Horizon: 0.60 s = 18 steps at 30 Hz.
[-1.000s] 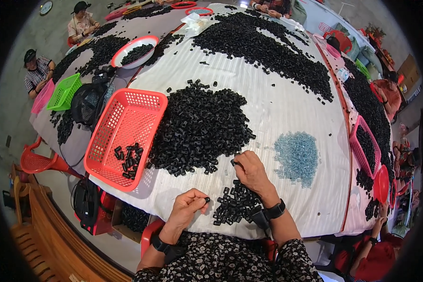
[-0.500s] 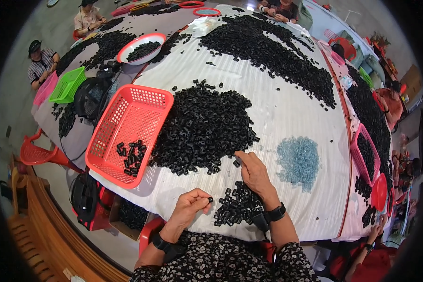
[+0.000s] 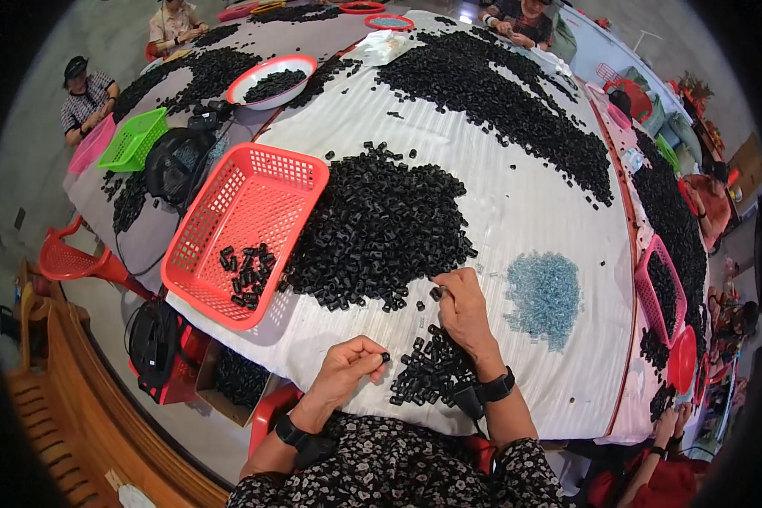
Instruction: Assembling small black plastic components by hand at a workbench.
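Observation:
My left hand (image 3: 350,370) is curled near the table's front edge and pinches a small black plastic piece (image 3: 385,357) between its fingertips. My right hand (image 3: 461,307) reaches forward with its fingertips on a black piece (image 3: 436,294) at the near edge of a large heap of black pieces (image 3: 378,229). A smaller pile of black pieces (image 3: 428,369) lies between my two hands. A red plastic basket (image 3: 247,232) with several black pieces in it stands left of the heap. A mound of pale blue pieces (image 3: 543,292) lies to the right of my right hand.
The white cloth-covered table (image 3: 525,203) carries a long band of black pieces (image 3: 499,93) farther back. A red-rimmed bowl (image 3: 271,81), a green basket (image 3: 133,140) and a pink basket (image 3: 660,288) stand around. Other people sit at the far and left sides. A red stool (image 3: 72,262) stands at the left.
My right hand has stayed at the heap's edge, fingers working on a piece. My left hand has kept its pinch on a piece. The view has shifted slightly.

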{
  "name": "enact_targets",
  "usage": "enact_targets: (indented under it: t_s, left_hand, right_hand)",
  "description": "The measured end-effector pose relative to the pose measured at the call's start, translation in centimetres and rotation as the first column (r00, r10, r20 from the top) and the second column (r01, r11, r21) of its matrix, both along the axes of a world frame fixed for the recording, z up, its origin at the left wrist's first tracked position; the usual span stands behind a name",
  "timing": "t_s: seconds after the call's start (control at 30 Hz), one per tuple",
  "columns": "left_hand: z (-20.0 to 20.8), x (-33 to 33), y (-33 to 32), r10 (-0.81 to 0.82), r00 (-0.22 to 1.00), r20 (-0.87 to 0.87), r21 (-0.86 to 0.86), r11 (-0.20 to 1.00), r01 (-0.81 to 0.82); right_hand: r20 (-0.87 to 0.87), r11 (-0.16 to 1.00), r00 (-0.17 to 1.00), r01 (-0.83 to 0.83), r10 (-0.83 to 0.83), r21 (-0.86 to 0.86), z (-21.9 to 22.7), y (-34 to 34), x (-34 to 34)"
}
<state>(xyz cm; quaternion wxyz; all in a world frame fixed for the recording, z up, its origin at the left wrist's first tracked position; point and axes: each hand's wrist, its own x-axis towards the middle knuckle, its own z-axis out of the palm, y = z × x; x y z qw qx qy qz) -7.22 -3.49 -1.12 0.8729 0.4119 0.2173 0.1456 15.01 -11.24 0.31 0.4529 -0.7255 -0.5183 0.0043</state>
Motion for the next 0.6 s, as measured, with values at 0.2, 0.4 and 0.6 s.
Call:
enact_targets:
  t_s: [0.2,0.4,0.6]
  left_hand:
    - [-0.2,-0.1,0.0,-0.003,1.000,0.008,-0.017,1.000,0.003]
    - [-0.1,-0.2,0.0,-0.005,1.000,0.025,-0.018,1.000,0.006]
    - [0.7,-0.2,0.2,0.028,0.998,0.053,0.028,0.999,-0.030]
  right_hand:
    - [0.107,0.990,0.985,-0.134,0.139,-0.050,0.1,-0.1,-0.9]
    - [0.196,0.968,0.969,-0.105,0.151,-0.227,-0.2,0.1,-2.0]
    - [0.149,0.989,0.983,-0.092,0.109,-0.116,0.1,-0.2,-2.1]
